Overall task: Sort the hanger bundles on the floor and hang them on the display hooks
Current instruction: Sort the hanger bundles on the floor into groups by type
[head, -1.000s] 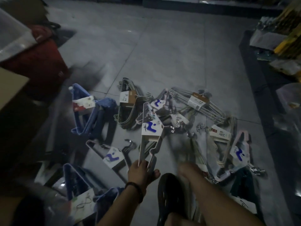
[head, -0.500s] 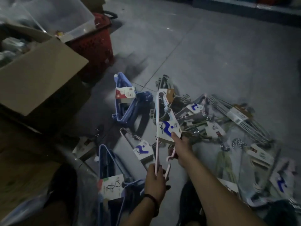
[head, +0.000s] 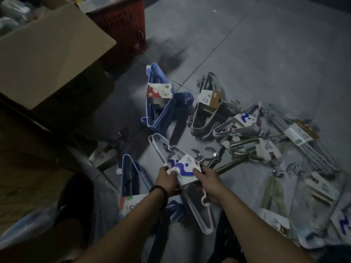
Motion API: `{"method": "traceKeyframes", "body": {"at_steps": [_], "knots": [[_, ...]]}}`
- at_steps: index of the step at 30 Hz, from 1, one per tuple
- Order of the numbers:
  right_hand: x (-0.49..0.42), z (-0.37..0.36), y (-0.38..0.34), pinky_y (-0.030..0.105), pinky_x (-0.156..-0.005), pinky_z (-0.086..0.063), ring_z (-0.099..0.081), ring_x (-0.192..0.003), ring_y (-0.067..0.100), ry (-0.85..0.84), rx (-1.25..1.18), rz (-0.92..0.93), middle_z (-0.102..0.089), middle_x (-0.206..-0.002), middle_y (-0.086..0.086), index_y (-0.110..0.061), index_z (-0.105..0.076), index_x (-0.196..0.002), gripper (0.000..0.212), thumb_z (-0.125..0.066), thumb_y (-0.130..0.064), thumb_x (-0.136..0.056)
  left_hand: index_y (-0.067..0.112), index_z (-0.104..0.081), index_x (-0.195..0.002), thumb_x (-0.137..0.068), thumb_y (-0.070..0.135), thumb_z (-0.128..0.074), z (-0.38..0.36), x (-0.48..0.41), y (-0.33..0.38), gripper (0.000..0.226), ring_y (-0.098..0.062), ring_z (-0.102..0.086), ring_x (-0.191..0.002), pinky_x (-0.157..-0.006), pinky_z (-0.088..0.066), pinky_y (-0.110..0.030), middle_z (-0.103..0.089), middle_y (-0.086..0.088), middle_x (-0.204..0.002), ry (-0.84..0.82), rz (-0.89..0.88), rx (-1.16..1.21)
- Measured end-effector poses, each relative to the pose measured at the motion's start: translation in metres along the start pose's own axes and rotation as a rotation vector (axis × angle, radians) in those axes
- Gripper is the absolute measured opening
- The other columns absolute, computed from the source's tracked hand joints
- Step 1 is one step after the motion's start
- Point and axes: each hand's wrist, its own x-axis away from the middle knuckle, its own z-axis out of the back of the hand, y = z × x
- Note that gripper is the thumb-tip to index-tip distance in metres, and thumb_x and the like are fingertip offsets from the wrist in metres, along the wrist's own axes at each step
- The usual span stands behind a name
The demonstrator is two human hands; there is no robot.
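Nearest, at centre: pale pink hanger bundle [head: 183,168] with a white, blue-squiggled label, slanting from far left down to near right, gripped in both hands. Left hand [head: 167,180], dark band at the wrist, curled round the label's left edge. Right hand [head: 209,184] curled round the label's right edge, beside the metal hooks.

Just left of the left forearm, on the grey tiled floor [head: 266,54]: near blue bundle [head: 126,164], its label partly hidden by the arm. Right of the right forearm: green bundle [head: 273,188], lying flat, with more labelled packs blurred at the right edge.

Farther out, a loose heap. At left, far blue bundle [head: 167,111] with a red-and-white label. Beside it, to the right, grey bundle [head: 209,97] with a brown-and-white label. Next, second squiggle-labelled bundle [head: 245,118], touching the grey one. At far right, wire hanger bundle [head: 298,133], laid diagonally.

Far left: open cardboard box [head: 49,59]; behind it, red basket [head: 121,21].
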Motion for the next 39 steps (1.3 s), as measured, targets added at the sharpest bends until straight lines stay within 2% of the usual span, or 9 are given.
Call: {"method": "traceKeyframes", "body": {"at_steps": [6, 12, 18, 23, 27, 30, 32, 35, 39], "knots": [[-0.047, -0.028, 0.006, 0.039, -0.098, -0.054, -0.068, -0.111, 0.03, 0.143, 0.348, 0.076, -0.074, -0.122, 0.009, -0.015, -0.068, -0.129, 0.029, -0.06, -0.025, -0.103, 0.022, -0.045, -0.128, -0.095, 0.021, -0.051, 0.008, -0.065, -0.008, 0.033, -0.041, -0.07, -0.101, -0.073, -0.063, -0.061, -0.065, -0.014, -0.124, 0.063, -0.014, -0.1], [-0.055, -0.047, 0.008, 0.032, -0.096, -0.048, -0.063, -0.116, 0.025, 0.095, 0.443, 0.001, -0.066, -0.135, 0.004, -0.022, -0.056, -0.141, 0.044, -0.051, -0.012, -0.099, 0.025, -0.046, -0.131, -0.062, 0.036, -0.061, 0.009, -0.111, -0.033, 0.072, -0.039, -0.065, -0.109, -0.091, -0.06, -0.057, -0.061, -0.012, -0.128, 0.127, 0.028, -0.193], [-0.053, -0.04, 0.006, 0.022, -0.085, -0.042, -0.063, -0.11, 0.019, 0.082, 0.403, -0.012, -0.069, -0.131, 0.001, -0.022, -0.059, -0.14, 0.045, -0.05, -0.005, -0.098, 0.018, -0.05, -0.133, -0.092, 0.009, -0.055, 0.012, -0.057, -0.008, 0.042, -0.021, -0.062, -0.091, -0.071, -0.054, -0.032, -0.066, -0.009, -0.124, 0.025, -0.054, -0.271], [-0.041, -0.021, -0.008, 0.034, -0.093, -0.056, -0.069, -0.104, 0.022, -0.07, 0.598, -0.065, -0.074, -0.122, 0.004, -0.021, -0.07, -0.126, 0.031, -0.06, -0.02, -0.097, 0.02, -0.051, -0.135, -0.098, 0.006, -0.054, 0.017, -0.032, -0.001, 0.04, -0.03, -0.065, -0.108, -0.1, -0.055, -0.048, -0.065, -0.009, -0.13, 0.056, -0.123, -0.367], [-0.012, 0.027, -0.08, 0.033, -0.072, -0.053, -0.062, -0.084, 0.023, -0.218, 0.768, -0.079, -0.07, -0.102, 0.007, -0.016, -0.071, -0.114, 0.023, -0.058, -0.031, -0.104, 0.01, -0.052, -0.142, -0.098, 0.015, -0.058, -0.007, 0.002, 0.017, 0.044, -0.027, -0.063, -0.109, -0.092, -0.052, -0.033, -0.063, -0.013, -0.133, 0.025, -0.278, -0.608], [0.024, 0.088, -0.135, 0.042, -0.084, -0.057, -0.071, -0.095, 0.031, -0.116, 0.874, 0.008, -0.073, -0.107, 0.012, -0.012, -0.07, -0.119, 0.027, -0.056, -0.031, -0.106, 0.012, -0.066, -0.124, -0.099, 0.028, -0.057, -0.043, 0.031, 0.027, 0.031, -0.033, -0.068, -0.107, -0.09, -0.05, -0.028, -0.071, -0.016, -0.121, -0.101, -0.376, -0.87], [0.057, 0.134, -0.157, 0.033, -0.086, -0.049, -0.068, -0.104, 0.03, 0.047, 1.012, 0.12, -0.072, -0.118, 0.009, -0.016, -0.069, -0.127, 0.03, -0.057, -0.032, -0.104, 0.012, -0.07, -0.117, -0.1, 0.03, -0.055, -0.075, 0.05, 0.029, 0.029, -0.034, -0.068, -0.109, -0.087, -0.05, -0.029, -0.073, -0.016, -0.119, -0.206, -0.459, -1.041], [0.113, 0.209, -0.144, 0.033, -0.082, -0.051, -0.07, -0.099, 0.027, 0.239, 1.036, 0.143, -0.074, -0.115, 0.006, -0.019, -0.072, -0.117, 0.025, -0.06, -0.035, -0.102, 0.019, -0.069, -0.125, -0.103, 0.032, -0.054, -0.129, 0.088, 0.023, 0.03, -0.028, -0.069, -0.108, -0.091, -0.054, -0.034, -0.074, -0.008, -0.118, -0.356, -0.619, -1.175], [0.174, 0.297, -0.058, 0.041, -0.066, -0.056, -0.07, -0.072, 0.029, 0.319, 0.702, -0.139, -0.074, -0.089, 0.014, -0.011, -0.07, -0.086, 0.021, -0.064, -0.025, -0.101, 0.021, -0.068, -0.127, -0.105, 0.033, -0.052, -0.208, 0.13, -0.002, 0.029, -0.025, -0.067, -0.113, -0.093, -0.054, -0.033, -0.072, -0.004, -0.123, -0.599, -0.678, -1.36]]}}
